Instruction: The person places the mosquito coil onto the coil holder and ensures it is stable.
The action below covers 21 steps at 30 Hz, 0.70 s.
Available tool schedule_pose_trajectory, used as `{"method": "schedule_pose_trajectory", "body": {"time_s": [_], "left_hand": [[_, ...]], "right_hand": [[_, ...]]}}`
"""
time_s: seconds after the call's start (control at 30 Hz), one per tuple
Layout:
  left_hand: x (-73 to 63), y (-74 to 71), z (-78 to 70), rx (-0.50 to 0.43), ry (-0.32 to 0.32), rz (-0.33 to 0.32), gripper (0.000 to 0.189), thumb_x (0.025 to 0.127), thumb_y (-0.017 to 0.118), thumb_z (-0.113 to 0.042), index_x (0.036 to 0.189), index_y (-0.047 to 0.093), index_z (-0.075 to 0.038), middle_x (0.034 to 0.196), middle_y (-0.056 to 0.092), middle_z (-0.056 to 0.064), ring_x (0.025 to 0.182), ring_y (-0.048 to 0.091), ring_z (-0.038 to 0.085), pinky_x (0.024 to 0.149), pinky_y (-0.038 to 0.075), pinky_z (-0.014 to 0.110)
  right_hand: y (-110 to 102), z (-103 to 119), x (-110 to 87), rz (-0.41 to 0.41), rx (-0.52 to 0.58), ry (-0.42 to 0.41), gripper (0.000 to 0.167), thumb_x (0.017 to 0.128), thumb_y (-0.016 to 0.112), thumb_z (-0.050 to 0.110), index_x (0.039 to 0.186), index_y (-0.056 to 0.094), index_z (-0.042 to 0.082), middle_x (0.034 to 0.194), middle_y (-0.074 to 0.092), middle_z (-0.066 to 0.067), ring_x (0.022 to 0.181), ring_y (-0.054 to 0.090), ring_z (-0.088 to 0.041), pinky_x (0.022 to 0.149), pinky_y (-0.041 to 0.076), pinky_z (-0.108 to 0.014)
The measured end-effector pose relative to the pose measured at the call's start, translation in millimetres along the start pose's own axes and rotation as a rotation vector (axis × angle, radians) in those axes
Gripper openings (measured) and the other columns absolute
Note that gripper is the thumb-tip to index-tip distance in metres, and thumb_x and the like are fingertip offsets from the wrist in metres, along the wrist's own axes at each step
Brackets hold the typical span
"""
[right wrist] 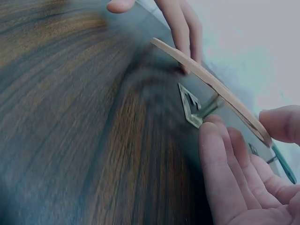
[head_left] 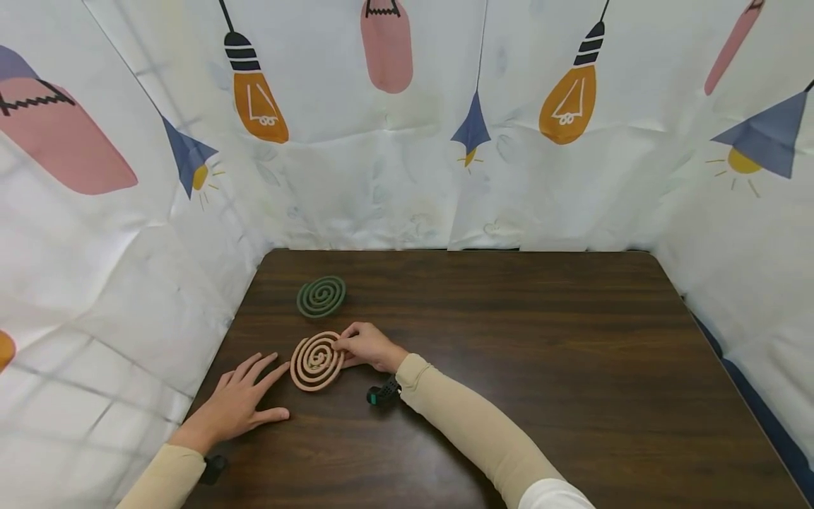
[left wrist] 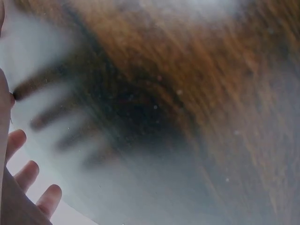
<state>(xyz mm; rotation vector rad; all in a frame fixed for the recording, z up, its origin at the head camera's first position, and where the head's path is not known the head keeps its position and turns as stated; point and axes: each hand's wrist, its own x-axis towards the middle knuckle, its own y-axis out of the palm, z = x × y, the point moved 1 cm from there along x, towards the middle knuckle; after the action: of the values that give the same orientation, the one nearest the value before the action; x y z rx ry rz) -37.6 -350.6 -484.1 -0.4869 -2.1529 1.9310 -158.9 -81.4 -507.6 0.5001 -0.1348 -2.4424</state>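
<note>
A tan mosquito coil [head_left: 316, 361] lies tilted over the left part of the dark table. My right hand [head_left: 374, 346] pinches its right edge, with the thumb on top and the other fingers underneath in the right wrist view. Below the coil a small metal stand [right wrist: 186, 108] shows, its upright part reaching toward the coil's underside. My left hand [head_left: 237, 404] is spread low over the table, its index fingertip right at the coil's left edge. The left wrist view catches only some fingertips [left wrist: 50, 199] and their reflection on the tabletop.
A green mosquito coil [head_left: 321, 297] sits behind the tan one, farther back on the brown wood-grain table [head_left: 540, 353]. White cloth [head_left: 394, 191] printed with lamps and bulbs hangs around the back and sides. Dark bands with small devices [head_left: 384, 393] are on both wrists.
</note>
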Motion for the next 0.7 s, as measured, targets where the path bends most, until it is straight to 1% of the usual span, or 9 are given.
{"method": "schedule_pose_trajectory", "body": {"time_s": [0.2,0.27,0.47,0.6,0.7], "left_hand": [[-1.6,-1.4,0.3,-0.005,-0.006,0.001,0.085,0.089,0.066,-0.068,0.153,0.049,-0.015,0.156,0.037,0.02,0.141,0.03,0.048,0.094,0.037,0.073],[-0.7,-1.6,0.0,-0.007,-0.008,-0.002,0.085,0.089,0.067,-0.067,0.153,0.049,-0.014,0.156,0.037,0.02,0.141,0.03,0.048,0.093,0.037,0.073],[3.3,-3.1,-0.7,-0.011,-0.018,-0.009,0.084,0.089,0.068,-0.066,0.152,0.049,-0.013,0.156,0.036,0.02,0.141,0.03,0.049,0.093,0.036,0.074],[7.7,-3.7,1.3,-0.006,-0.007,-0.039,0.083,0.089,0.069,-0.064,0.152,0.048,-0.014,0.156,0.036,0.02,0.141,0.03,0.049,0.093,0.036,0.073],[12.0,-7.5,2.4,-0.004,0.003,-0.065,0.082,0.089,0.07,-0.062,0.151,0.048,-0.013,0.155,0.036,0.021,0.14,0.03,0.05,0.092,0.036,0.073]], "right_hand": [[-9,0,-4.2,0.021,0.065,0.001,0.016,0.1,0.067,0.011,0.109,0.059,0.001,0.094,0.067,-0.017,0.075,0.07,-0.021,0.075,0.061,-0.037],[-14,-1,-5.3,0.015,0.08,0.003,0.016,0.1,0.067,0.011,0.109,0.058,0.001,0.093,0.068,-0.019,0.076,0.072,-0.022,0.075,0.061,-0.037],[-29,4,-14.1,-0.004,0.072,-0.008,0.017,0.1,0.066,0.011,0.11,0.058,0.0,0.094,0.069,-0.02,0.081,0.074,-0.026,0.078,0.061,-0.04],[-41,9,-21.5,-0.014,0.068,-0.016,0.017,0.101,0.065,0.01,0.111,0.058,-0.001,0.095,0.069,-0.021,0.083,0.074,-0.028,0.081,0.06,-0.042],[-51,14,-26.9,-0.024,0.055,-0.028,0.017,0.102,0.064,0.011,0.113,0.058,-0.001,0.097,0.069,-0.021,0.085,0.074,-0.029,0.083,0.06,-0.043]]}}
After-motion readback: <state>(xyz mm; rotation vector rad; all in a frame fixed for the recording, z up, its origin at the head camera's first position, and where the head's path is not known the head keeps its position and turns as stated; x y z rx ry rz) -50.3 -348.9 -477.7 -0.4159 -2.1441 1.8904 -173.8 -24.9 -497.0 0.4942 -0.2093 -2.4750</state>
